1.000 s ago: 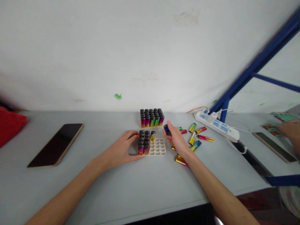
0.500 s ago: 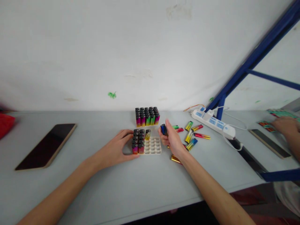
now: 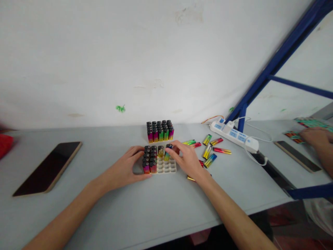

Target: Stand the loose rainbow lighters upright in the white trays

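A white tray (image 3: 166, 171) with round sockets stands on the table, its left columns filled with upright black-topped lighters (image 3: 153, 168). A yellow lighter (image 3: 160, 152) stands in the back row beside them. My left hand (image 3: 125, 167) curves around the tray's left side, thumb at the front corner, fingers at the back. Between the thumb and fingers of my right hand (image 3: 186, 158) is a blue-green lighter (image 3: 167, 155), upright over the back row; whether its base sits in a socket is unclear. Loose lighters (image 3: 207, 152) lie right of that hand.
Behind the tray stands a full block of lighters (image 3: 160, 132). A tablet (image 3: 48, 169) lies at left, a power strip (image 3: 234, 134) with cables at right. Beyond the blue frame (image 3: 270, 69) are another person's hand (image 3: 316, 136) and a dark flat device (image 3: 298, 156).
My right hand has moved left and down, bringing the blue-green lighter over the tray's back row. My left hand still holds its place around the tray. The whole view has shifted slightly.
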Motion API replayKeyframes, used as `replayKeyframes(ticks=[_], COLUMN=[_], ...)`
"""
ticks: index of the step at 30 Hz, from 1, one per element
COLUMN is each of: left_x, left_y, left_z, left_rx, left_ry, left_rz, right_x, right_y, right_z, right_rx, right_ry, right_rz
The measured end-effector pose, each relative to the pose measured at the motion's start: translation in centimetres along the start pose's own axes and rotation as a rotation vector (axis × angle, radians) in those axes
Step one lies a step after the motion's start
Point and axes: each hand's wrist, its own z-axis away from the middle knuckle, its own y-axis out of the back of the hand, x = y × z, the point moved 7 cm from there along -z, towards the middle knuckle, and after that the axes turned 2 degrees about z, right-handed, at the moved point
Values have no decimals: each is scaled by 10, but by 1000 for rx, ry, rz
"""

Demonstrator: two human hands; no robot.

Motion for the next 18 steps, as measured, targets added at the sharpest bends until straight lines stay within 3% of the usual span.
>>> replayKeyframes(ticks=[5,9,13,16,18], left_x=[-1,-4,-12,-24,-32], left_y=[1,2,1,-1,-2], left_z=[1,1,2,4,5], left_rx=[3,5,4,23,44], left_ry=[6,1,6,25,33], left_rz=[-29,-41,-79,-105,-114], right_x=[1,-10,-19,-12,3], right_y=[-13,-25,-31,-18,12], right_z=[-1,-5,-11,-12,-11], right_rx=[-38,-140,-208,-226,-133], right_ry=[54,81,4,-37,-99], right_rz=[60,332,558,513,474])
